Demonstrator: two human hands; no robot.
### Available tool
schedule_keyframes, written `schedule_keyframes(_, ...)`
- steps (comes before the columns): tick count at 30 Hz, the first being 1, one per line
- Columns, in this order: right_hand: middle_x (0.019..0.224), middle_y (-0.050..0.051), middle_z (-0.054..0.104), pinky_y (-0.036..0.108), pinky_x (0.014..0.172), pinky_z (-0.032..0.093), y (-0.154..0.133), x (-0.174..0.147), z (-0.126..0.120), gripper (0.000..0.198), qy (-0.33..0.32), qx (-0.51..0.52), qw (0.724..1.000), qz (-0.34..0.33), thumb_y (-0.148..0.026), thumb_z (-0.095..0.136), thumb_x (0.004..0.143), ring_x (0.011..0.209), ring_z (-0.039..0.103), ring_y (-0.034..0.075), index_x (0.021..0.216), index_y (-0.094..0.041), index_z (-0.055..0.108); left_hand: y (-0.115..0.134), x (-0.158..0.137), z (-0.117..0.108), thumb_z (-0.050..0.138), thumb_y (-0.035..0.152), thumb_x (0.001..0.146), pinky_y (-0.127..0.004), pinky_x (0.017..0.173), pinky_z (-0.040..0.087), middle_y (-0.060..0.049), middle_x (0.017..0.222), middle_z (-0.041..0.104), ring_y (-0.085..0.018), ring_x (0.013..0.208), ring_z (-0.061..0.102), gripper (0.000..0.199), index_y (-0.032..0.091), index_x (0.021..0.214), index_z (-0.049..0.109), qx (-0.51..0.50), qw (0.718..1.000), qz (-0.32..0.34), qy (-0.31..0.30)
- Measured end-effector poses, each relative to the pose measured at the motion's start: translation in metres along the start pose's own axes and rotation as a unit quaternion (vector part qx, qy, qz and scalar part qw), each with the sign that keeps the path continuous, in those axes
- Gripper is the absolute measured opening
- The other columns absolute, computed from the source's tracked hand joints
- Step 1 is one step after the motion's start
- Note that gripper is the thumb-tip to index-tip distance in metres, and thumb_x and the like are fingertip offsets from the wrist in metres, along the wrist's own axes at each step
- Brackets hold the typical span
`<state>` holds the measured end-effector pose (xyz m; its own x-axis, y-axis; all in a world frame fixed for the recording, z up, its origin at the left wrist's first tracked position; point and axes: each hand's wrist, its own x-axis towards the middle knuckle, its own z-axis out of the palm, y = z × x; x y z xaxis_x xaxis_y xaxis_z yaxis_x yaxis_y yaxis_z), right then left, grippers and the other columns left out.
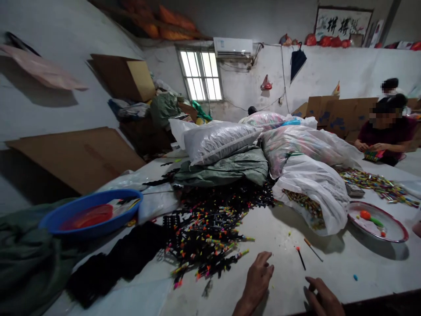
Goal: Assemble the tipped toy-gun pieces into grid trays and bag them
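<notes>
My left hand (257, 281) is over the white table near its front edge, fingers loosely bent and apart, with nothing visible in them. To its right, my right hand (324, 299) is partly cut off by the bottom of the view; its thumb and fingers are spread and hold nothing that I can see. Just beyond the right hand lie a thin black stick with an orange tip (300, 258) and a thin stick with a brown end (313, 250). Left of my left hand spreads a heap of small black pieces with bright yellow, orange and pink tips (210, 237).
A blue basin (95, 230) stands at the left, beside black cloth-like material (121, 263). Full sacks (223, 140) are piled at mid-table. An open white bag (312, 188) and a red-rimmed dish (378, 221) are at the right. A co-worker (388, 127) sits beyond.
</notes>
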<state>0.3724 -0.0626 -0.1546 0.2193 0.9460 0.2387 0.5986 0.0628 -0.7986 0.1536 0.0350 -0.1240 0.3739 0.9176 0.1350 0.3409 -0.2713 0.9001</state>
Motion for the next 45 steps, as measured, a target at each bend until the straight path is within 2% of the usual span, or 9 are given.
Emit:
schedule_keyframes(7,0.09,0.007,0.066,0.025,0.068,0.053,0.015,0.024,0.003,0.039,-0.045,-0.074,0.996,0.008,-0.047,0.044,0.085,0.078,0.066,0.019,0.107,-0.022,0.064,-0.019,-0.013,-0.007,0.048,0.027,0.083,-0.043,0.104,0.038,-0.009,0.133,0.053,-0.025,0.123,0.048,0.042,0.024,0.124,0.058,0.117,0.993,-0.018,-0.005)
schedule_keyframes(14,0.094,0.006,0.065,0.023,0.066,0.053,0.026,0.026,0.006,0.038,-0.066,-0.091,0.994,0.01,-0.048,0.046,0.084,0.081,0.066,0.018,0.107,-0.023,0.063,-0.021,-0.017,-0.003,0.046,0.022,0.083,-0.043,0.105,0.036,-0.009,0.138,0.049,-0.024,0.124,0.046,0.046,0.024,0.129,0.052,0.161,0.986,-0.014,-0.034)
schedule_keyframes(21,0.093,0.006,0.065,0.025,0.064,0.052,0.016,0.032,0.005,0.038,-0.043,-0.11,0.993,-0.007,-0.045,0.044,0.085,0.075,0.066,0.018,0.109,-0.022,0.063,-0.022,-0.01,0.0,0.045,0.02,0.085,-0.05,0.109,0.028,-0.011,0.137,0.048,-0.024,0.127,0.043,0.046,0.023,0.131,0.048,0.234,0.969,0.052,-0.055)
schedule_keyframes(24,0.094,0.007,0.065,0.026,0.064,0.052,0.0,0.041,0.006,0.037,-0.028,-0.111,0.993,-0.021,-0.041,0.041,0.088,0.075,0.066,0.017,0.109,-0.02,0.062,-0.02,0.012,-0.015,0.043,0.019,0.087,-0.053,0.11,0.022,-0.012,0.137,0.049,-0.025,0.129,0.041,0.044,0.022,0.13,0.048,0.286,0.953,0.079,-0.057)
schedule_keyframes(27,0.095,0.008,0.064,0.027,0.066,0.051,-0.015,0.049,0.009,0.035,-0.023,-0.115,0.992,-0.039,-0.037,0.041,0.088,0.077,0.065,0.018,0.109,-0.019,0.062,-0.015,0.048,-0.04,0.045,0.019,0.086,-0.051,0.108,0.024,-0.013,0.134,0.051,-0.025,0.127,0.044,0.042,0.021,0.128,0.05,0.331,0.938,0.089,-0.041)
schedule_keyframes(34,0.096,0.007,0.062,0.028,0.068,0.049,-0.026,0.065,0.028,0.027,-0.052,-0.106,0.991,-0.06,-0.026,0.041,0.089,0.076,0.062,0.016,0.109,-0.019,0.058,-0.016,0.143,-0.089,0.046,0.022,0.085,-0.044,0.094,0.037,-0.014,0.115,0.061,-0.028,0.11,0.053,0.031,0.02,0.113,0.059,0.446,0.893,0.026,0.047)
schedule_keyframes(38,0.095,0.005,0.061,0.026,0.069,0.047,-0.028,0.078,0.037,0.025,-0.06,-0.098,0.991,-0.07,-0.023,0.043,0.089,0.078,0.062,0.016,0.109,-0.021,0.057,-0.018,0.188,-0.088,0.038,0.016,0.086,-0.048,0.095,0.034,-0.018,0.12,0.056,-0.033,0.116,0.047,0.038,0.017,0.119,0.057,0.459,0.886,0.028,0.063)
schedule_keyframes(42,0.094,0.005,0.06,0.026,0.07,0.045,-0.027,0.092,0.044,0.024,-0.084,-0.096,0.989,-0.081,-0.018,0.045,0.087,0.078,0.06,0.016,0.109,-0.019,0.055,-0.021,0.225,-0.079,0.034,0.01,0.085,-0.056,0.095,0.031,-0.016,0.139,0.042,-0.038,0.127,0.035,0.054,0.025,0.137,0.041,0.515,0.855,0.027,0.054)
schedule_keyframes(45,0.095,0.005,0.06,0.026,0.071,0.044,-0.02,0.1,0.046,0.027,-0.101,-0.112,0.985,-0.087,-0.016,0.047,0.086,0.082,0.059,0.016,0.112,-0.02,0.054,-0.032,0.239,-0.079,0.032,0.013,0.088,-0.051,0.09,0.036,-0.017,0.119,0.057,-0.035,0.118,0.044,0.055,0.024,0.142,0.032,0.555,0.831,0.028,0.035)
